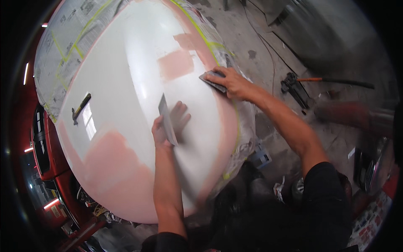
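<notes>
head view shows a large curved panel, white with several pink patches, and the two hands of a person work above it. the left hand is near the middle of the panel; it is closed on a thin grey plate, which stands on its edge, a little tilted. the fingers on the far side are partly hidden, and i cannot tell if the plate touches the panel. the right hand is bent over a flat dark grey pad and grips it, with the fingers lying on its top; this pad lies against the right border of the panel, just beside a pink strip. on the left part of the panel lies a hammer. clear film with yellow-green tape is around the upper border. at the right, a tool with orange and black handle is above the grey floor. a red vehicle stands at the left.
</notes>
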`<state>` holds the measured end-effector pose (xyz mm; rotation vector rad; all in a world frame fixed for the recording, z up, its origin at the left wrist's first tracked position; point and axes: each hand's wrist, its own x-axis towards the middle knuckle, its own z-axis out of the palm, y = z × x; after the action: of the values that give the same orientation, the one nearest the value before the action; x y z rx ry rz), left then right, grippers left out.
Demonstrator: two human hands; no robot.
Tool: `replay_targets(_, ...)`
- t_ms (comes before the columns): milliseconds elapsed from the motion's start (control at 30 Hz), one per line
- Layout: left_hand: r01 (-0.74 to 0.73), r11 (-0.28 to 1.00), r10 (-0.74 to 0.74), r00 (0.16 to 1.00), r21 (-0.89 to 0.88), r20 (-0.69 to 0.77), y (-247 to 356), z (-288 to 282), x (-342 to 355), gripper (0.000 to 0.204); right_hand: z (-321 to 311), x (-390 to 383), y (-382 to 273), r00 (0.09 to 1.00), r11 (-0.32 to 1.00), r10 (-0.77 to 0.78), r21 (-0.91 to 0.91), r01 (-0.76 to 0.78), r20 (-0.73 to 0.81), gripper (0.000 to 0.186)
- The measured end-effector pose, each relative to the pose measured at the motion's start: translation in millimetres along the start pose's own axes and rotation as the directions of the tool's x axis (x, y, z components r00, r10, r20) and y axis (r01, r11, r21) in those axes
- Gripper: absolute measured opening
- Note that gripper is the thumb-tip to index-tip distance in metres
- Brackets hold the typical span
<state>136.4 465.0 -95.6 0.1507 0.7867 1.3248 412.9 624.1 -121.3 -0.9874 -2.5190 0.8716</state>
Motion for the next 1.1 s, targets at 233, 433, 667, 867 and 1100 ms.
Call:
replay_targets(233,0.04,0.97,-0.01,0.992,-0.239,0.127,0.9,-16.5,6.8,0.041,65.1,-132.2,-59.3,0.987,0.99,0.127,0.07,-0.121,-0.095,0.089)
replay_targets(433,0.03,0.988,-0.016,0.996,-0.148,0.093,0.3,-13.4,6.8,0.028,112.0,-192.1,-114.4,0.945,0.956,0.292,0.047,-0.289,-0.144,0.087)
replay_targets(667,0.045,0.989,-0.03,0.994,-0.138,0.106,-0.4,-8.4,7.8,0.023,179.6,-235.5,-156.5,0.901,0.938,0.348,0.107,-0.331,-0.258,0.085)
replay_targets(867,0.053,0.987,-0.035,0.993,-0.155,0.114,2.4,-12.8,4.7,0.024,137.1,-260.9,-167.8,0.898,0.902,0.383,0.295,-0.314,-0.216,0.086)
replay_targets(1100,0.056,0.992,-0.041,0.99,-0.112,0.131,1.7,-10.7,9.5,0.028,162.7,-226.5,-139.9,0.908,0.984,0.18,0.081,-0.161,-0.378,0.084)
